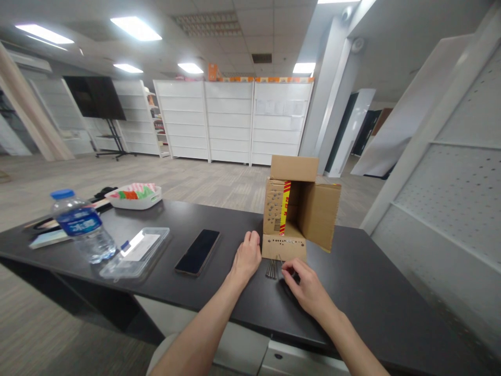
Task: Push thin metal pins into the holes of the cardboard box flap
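Head view shows work partly done at an open brown cardboard box (274, 214) on a matte dark table (360, 297). Dark dots scatter over its left side and run in rows along the tan cardboard front flap (284, 249) that lies toward the person; whether each is a hole or a nail head is too small to tell. What remains, judging by what lies loose, is a small fan of thin, grey metal nails (271, 268) on the tabletop, just in front of that flap.

The right hand (305, 284) is beside the nails, thumb and forefinger drawn close together; a slim shank shows near their tips, but I cannot tell whether it is gripped. The left hand (247, 257) rests just beside the flap's left edge with fingers curled inward; whether they hold anything is hidden.

The box is stiff and square-cornered, its flaps spread at the top, right and front, with a strip of glossy yellow-and-red printed tape (285, 209) down the left side. To the left lie a flat, glassy black phone (198, 251), a clear, rigid plastic case (136, 253) and a transparent water bottle (83, 227) with a blue cap and label. Farther back sits a white plastic basket (151, 199) with colourful, soft-looking contents.
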The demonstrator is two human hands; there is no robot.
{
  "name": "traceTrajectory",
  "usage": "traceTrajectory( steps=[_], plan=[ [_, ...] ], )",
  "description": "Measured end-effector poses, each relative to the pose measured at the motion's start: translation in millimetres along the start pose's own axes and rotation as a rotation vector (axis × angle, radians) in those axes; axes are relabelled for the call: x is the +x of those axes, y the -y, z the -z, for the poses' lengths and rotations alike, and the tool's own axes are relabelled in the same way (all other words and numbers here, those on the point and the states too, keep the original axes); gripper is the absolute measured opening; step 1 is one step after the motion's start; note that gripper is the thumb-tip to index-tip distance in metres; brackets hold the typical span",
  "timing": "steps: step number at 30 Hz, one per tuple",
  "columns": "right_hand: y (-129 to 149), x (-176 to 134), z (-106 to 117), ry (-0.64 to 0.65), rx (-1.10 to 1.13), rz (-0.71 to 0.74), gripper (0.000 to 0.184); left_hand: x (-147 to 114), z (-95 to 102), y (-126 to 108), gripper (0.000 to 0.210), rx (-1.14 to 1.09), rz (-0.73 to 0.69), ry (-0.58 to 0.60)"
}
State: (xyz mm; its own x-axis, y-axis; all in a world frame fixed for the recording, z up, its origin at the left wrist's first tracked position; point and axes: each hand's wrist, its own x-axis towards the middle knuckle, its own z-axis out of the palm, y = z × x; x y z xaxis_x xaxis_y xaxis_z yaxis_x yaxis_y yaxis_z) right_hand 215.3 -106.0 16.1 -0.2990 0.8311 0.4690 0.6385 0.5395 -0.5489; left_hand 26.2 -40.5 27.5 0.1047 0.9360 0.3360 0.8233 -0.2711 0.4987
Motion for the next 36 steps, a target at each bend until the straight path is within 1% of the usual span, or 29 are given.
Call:
traceTrajectory(
  steps=[6,13,19,31,36],
  plan=[
    [5.0,-3.6,-3.9,0.089,-0.089,0.035,0.011,0.4,-0.7,1.5,0.016,-0.006,-0.002,-0.007],
    [12.2,-1.7,-0.5,0.119,-0.112,0.077,0.013,0.3,-1.5,1.9,0.015,-0.009,-0.004,-0.013],
    [13.3,-2.5,-1.2,0.159,-0.120,0.080,0.014,0.1,-1.4,1.9,0.015,-0.007,0.000,-0.013],
    [12.8,-1.2,-2.2,0.192,-0.124,0.080,0.016,0.6,-1.4,2.3,0.015,-0.020,-0.015,-0.015],
    [13.1,-2.1,-1.7,0.187,-0.104,0.079,0.018,0.7,-1.1,2.0,0.016,-0.021,0.004,-0.007]
  ],
)
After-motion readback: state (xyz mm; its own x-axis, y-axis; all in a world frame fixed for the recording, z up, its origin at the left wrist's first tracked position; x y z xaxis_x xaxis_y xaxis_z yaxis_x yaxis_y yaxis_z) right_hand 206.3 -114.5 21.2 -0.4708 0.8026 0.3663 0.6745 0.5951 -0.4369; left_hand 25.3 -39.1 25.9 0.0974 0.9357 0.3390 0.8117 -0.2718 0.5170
